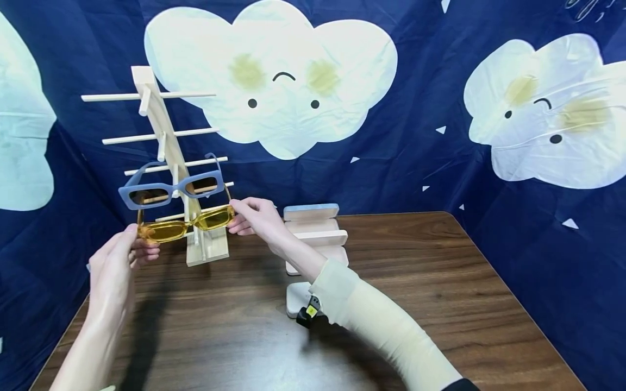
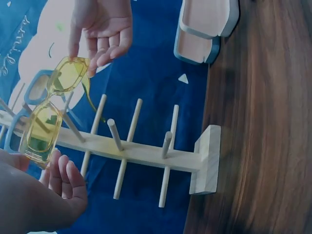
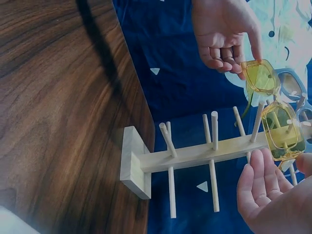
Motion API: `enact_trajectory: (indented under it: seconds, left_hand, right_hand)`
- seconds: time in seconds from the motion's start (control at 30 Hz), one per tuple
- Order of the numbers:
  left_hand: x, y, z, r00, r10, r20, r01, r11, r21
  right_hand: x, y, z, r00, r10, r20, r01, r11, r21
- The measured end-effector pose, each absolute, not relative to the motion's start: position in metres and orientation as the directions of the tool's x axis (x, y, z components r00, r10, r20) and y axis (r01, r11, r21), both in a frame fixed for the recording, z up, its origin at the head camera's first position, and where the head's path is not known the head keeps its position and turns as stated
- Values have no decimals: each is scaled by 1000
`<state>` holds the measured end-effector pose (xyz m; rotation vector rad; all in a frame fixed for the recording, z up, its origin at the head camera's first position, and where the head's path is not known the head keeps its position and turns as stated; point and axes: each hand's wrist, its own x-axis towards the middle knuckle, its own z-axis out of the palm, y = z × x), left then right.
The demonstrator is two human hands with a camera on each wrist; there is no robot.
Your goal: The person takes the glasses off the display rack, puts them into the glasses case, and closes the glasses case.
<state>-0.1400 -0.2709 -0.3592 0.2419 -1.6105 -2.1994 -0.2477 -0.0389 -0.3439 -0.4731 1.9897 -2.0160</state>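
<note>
Yellow translucent sunglasses (image 1: 165, 231) are held between both hands in front of a wooden glasses rack (image 1: 194, 209). My left hand (image 1: 113, 266) pinches their left end; my right hand (image 1: 261, 220) pinches the right end near the hinge. In the left wrist view the yellow lenses (image 2: 43, 127) stand out from the rack's pegs, and one yellow temple points back toward them. Just above, blue-framed sunglasses (image 1: 151, 196) with dark lenses sit on the rack. Whether the yellow pair touches a peg is hard to tell.
Opened glasses cases (image 1: 320, 237) with pale linings stand right of the rack on the wooden table (image 1: 415, 282). A white case (image 1: 296, 297) lies nearer, partly behind the right sleeve and a small black-and-yellow device (image 1: 309, 311). Blue cloth with clouds (image 1: 425, 163) hangs behind.
</note>
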Motion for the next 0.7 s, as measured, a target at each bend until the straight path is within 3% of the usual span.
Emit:
enact_trajectory:
  seconds: [0.7]
  left_hand:
    - [-114, -241, -366, -917, -375, 136, 237, -236, 942]
  right_hand:
    - [-233, -2, -344, -898, -438, 50, -50, -10, -999]
